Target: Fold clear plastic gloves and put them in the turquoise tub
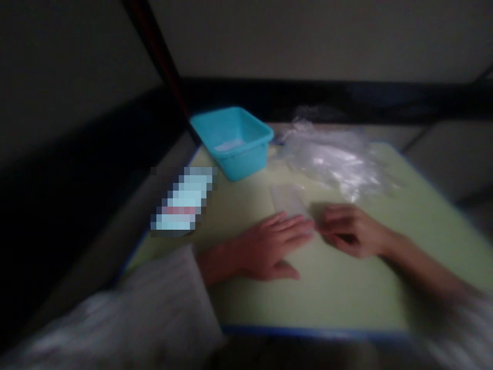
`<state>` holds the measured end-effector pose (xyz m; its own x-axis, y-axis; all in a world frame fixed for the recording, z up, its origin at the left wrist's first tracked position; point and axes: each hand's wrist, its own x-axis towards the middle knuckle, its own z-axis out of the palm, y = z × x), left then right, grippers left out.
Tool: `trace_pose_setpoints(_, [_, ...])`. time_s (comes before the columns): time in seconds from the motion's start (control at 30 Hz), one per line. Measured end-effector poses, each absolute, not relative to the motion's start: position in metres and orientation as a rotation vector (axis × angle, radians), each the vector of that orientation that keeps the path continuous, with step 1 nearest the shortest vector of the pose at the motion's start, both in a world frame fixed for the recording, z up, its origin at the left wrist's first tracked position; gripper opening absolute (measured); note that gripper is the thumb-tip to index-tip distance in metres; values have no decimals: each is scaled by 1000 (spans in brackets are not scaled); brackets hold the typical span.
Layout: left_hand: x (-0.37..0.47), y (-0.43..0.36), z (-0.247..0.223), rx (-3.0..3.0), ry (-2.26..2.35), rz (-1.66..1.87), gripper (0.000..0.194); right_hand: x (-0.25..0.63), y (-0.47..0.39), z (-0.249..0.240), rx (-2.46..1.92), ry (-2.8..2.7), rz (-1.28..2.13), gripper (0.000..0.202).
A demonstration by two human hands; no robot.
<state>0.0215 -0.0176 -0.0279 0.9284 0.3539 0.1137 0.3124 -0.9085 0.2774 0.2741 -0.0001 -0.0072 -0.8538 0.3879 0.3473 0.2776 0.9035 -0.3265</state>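
Note:
A small clear plastic bag (289,198) lies flat near the middle of the table, its near end covered by fingers. Palm down with fingers stretched out, my left hand (271,246) rests on that near end. Just to the right, my right hand (352,229) is closed, thumb and fingertips pinched together close to the bag's near corner. Whatever sits in the pinch is too blurred to make out.
A turquoise plastic basket (248,160) with something white inside stands at the back left. Behind my right hand is a heap of clear plastic bags (339,159). A pixelated phone-like slab (185,200) lies by the left edge of the yellow-green table (327,303).

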Motion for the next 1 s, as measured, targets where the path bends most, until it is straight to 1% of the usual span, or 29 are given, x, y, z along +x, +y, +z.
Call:
trace_pose_setpoints(0.23, [23, -19, -28, 2840, 538, 208, 73, 273, -1, -6, -488, -2659, 380, 21])
trace_pose_setpoints(0.47, [23, -19, -28, 2814, 559, 253, 80, 273, -1, -6, -494, -2669, 357, 20])
trace_pose_setpoints(0.77, [24, -18, -29, 2814, 560, 208, 78, 272, -2, -4, -508, -2669, 364, 21])
trace_pose_setpoints(1.0, [24, -18, -31, 2829, 550, 213, 80, 276, -2, -3, -463, -2583, 251, 23])
